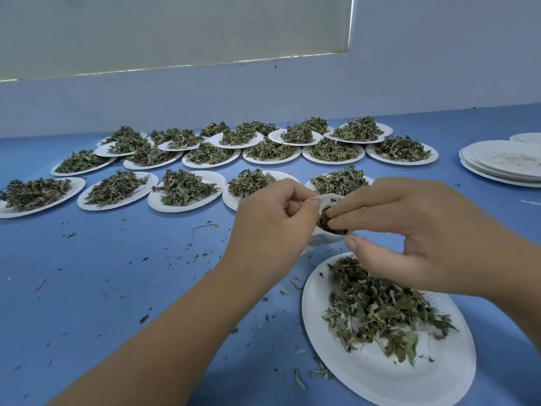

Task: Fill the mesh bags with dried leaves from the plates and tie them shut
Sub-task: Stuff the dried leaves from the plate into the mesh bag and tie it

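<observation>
Left hand [272, 221] pinches the rim of the small white mesh bag [323, 240], largely hidden between both hands. Right hand [415, 232] pinches the opposite rim, fingertips [332, 213] on dark dried leaves [325, 222] inside, above the round white paper plate [360, 376].

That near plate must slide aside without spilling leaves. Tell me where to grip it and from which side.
Pinch the near plate by its bare rim at the near-left edge, coming in from the left. The leaves are heaped toward its far right, and the left hand and right hand hold the mesh bag above the far edge, so that side is crowded.
</observation>
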Demonstrator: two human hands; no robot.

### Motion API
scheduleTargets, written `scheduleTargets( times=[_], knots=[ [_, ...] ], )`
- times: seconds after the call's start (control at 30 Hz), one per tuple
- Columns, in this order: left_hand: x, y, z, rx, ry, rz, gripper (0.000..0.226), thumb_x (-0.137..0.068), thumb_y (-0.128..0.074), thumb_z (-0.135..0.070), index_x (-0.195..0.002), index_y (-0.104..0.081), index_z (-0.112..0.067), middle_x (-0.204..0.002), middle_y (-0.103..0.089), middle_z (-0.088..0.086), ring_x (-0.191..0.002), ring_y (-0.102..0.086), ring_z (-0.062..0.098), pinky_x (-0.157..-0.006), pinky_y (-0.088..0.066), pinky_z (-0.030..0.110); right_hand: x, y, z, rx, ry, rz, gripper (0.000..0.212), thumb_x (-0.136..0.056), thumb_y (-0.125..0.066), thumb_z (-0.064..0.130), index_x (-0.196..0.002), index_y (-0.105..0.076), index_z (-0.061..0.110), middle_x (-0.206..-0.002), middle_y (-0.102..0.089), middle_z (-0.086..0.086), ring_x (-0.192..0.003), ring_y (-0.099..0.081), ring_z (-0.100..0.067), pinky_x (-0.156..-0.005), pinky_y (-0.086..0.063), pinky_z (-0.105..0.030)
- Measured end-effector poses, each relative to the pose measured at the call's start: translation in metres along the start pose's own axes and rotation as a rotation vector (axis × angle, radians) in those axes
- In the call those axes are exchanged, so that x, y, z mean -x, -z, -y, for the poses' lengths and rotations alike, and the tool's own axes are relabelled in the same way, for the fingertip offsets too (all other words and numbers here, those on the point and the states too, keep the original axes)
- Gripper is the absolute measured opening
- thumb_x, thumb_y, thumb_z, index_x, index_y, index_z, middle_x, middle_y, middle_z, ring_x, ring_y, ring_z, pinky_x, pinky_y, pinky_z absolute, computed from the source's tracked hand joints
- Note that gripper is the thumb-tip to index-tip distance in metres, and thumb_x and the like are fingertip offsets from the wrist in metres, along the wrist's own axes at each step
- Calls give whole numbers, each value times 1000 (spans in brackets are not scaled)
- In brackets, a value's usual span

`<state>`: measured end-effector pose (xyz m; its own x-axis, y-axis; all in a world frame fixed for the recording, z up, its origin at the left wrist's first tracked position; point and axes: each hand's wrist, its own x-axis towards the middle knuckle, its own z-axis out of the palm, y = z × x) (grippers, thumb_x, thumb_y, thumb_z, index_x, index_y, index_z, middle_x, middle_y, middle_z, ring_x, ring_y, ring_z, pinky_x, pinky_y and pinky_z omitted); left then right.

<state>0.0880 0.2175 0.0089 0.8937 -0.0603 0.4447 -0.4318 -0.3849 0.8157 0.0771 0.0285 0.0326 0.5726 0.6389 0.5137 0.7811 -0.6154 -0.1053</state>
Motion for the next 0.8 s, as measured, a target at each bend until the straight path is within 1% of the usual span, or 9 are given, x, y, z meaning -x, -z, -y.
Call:
scheduleTargets(
  times=[0.07,0.13,0.27,0.37,0.47,0.57,0.67,0.73,0.8],
  knots=[
    [-1,2,0,8,6,-9,14,-90,-64,-16,-76,-66,-17,-59,-49,14,-45,-35,4,-45,-30,8,1,2,-2,-2,18,-27,32,-86,-52,41,-101,-77,26,-107,-69,17,-98,-61,-1,-72,-55,-31],
    [-2,2,0,17,12,-14,14,-90,-64,-16,-77,-66,-18,-50,-40,7,-44,-34,6,-44,-30,10,1,3,-4,-35,32,-71,31,-86,-54,39,-102,-76,23,-109,-69,13,-99,-62,-3,-77,-55,-31],
    [-1,3,0,23,10,-21,14,-91,-64,-16,-77,-65,-17,-44,-36,-5,-42,-31,6,-41,-30,11,1,6,-6,-81,49,-134,28,-85,-57,33,-99,-76,19,-105,-70,8,-94,-63,-5,-77,-52,-29],
    [-1,2,-1,29,6,-27,14,-91,-64,-16,-76,-65,-18,-43,-34,-8,-41,-30,6,-41,-29,10,1,5,-7,-52,24,-89,30,-85,-56,36,-100,-77,21,-105,-69,11,-94,-63,-5,-74,-54,-33],
    [-1,2,-2,56,0,1,13,-91,-63,-16,-79,-66,-19,-42,-35,-10,-39,-30,6,-41,-26,11,2,1,-7,-21,-21,15,37,-86,-51,45,-109,-73,27,-114,-65,17,-104,-59,-2,-77,-55,-36],
    [0,1,-2,80,-11,50,13,-92,-62,-14,-82,-67,-20,-42,-36,-11,-38,-31,5,-41,-26,11,1,-5,-4,17,-25,114,43,-87,-46,52,-115,-70,30,-122,-61,21,-108,-58,-5,-78,-55,-37],
    [3,-2,-2,95,-16,77,12,-91,-63,-13,-84,-69,-20,-42,-38,-12,-38,-33,4,-41,-26,10,0,-12,0,56,3,186,40,-88,-43,53,-112,-68,32,-113,-60,24,-94,-59,-11,-66,-52,-34],
    [4,-3,-3,98,-37,90,13,-91,-63,-13,-83,-70,-21,-44,-40,-11,-39,-33,4,-42,-27,10,0,-16,3,116,19,201,39,-88,-41,52,-106,-67,30,-106,-58,23,-84,-57,-12,-56,-46,-27],
    [5,-4,-5,84,-61,95,15,-90,-63,-13,-82,-70,-23,-48,-43,-2,-40,-34,4,-43,-28,9,-1,-19,4,154,15,223,39,-87,-40,51,-108,-65,29,-108,-57,21,-83,-56,-9,-53,-38,-21]
  ],
)
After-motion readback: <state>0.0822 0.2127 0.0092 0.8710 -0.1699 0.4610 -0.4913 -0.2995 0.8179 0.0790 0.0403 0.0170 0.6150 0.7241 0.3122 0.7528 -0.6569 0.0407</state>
